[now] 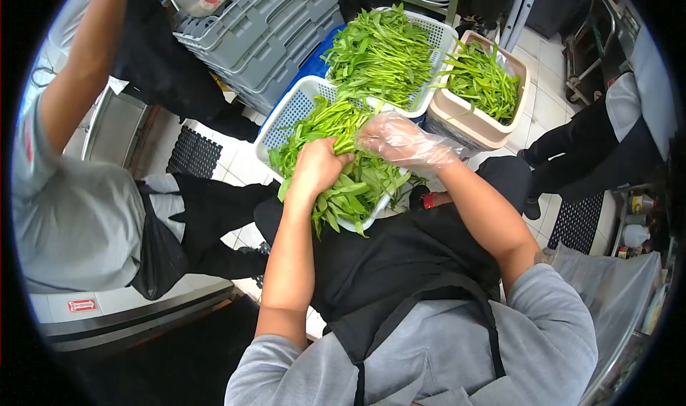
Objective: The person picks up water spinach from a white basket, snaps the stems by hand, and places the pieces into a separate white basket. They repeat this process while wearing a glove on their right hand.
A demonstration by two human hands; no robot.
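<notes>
My bare left hand [319, 167] is closed round a bunch of leafy green stems, likely water spinach [346, 140], over the near white basket [270, 129]. Close on its right, my right hand [400, 140] wears a clear plastic glove. Its fingers curl in at the ends of the same stems, though the glove partly hides the grip. Loose leafy greens [357, 195] fill the near basket below both hands. Just beyond, a second white basket [443, 38] holds a heap of long-stemmed greens [382, 56].
A beige bin [493, 136] with more greens stands right of the baskets. Grey stacked crates [268, 38] rise at the back left. One person [78, 213] stands close on the left; others' dark-clothed legs [579, 152] show at right and upper left. Black mats [193, 152] lie on white tiles.
</notes>
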